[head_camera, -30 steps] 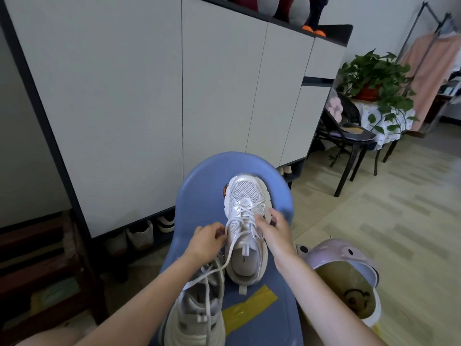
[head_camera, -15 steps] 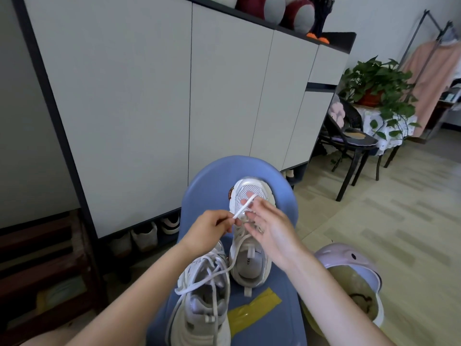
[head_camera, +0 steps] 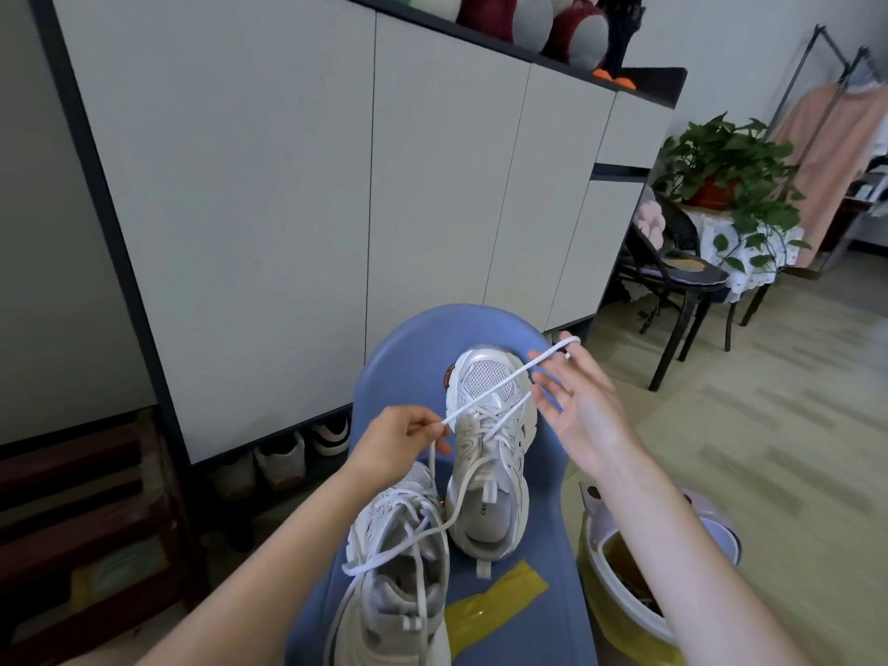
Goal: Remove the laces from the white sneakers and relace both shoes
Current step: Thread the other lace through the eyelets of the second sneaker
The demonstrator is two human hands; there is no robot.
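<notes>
A white lace (head_camera: 499,386) ran taut across the toe of the far white sneaker (head_camera: 490,449), which sat on a blue chair seat (head_camera: 408,358). The left hand (head_camera: 399,442) pinched the lace between thumb and fingertips, its grip closed tight just beside the sneaker's eyelets. The right hand (head_camera: 581,411) was spread wide — fingers straight, the lace looped over a raised fingertip (head_camera: 569,339) beyond the toe. A slack strand trailed down onto the near sneaker (head_camera: 399,584), still laced, touching the first. A yellow tape strip (head_camera: 490,605) lay beside it — a lidded bin (head_camera: 624,617) stood to the right.
</notes>
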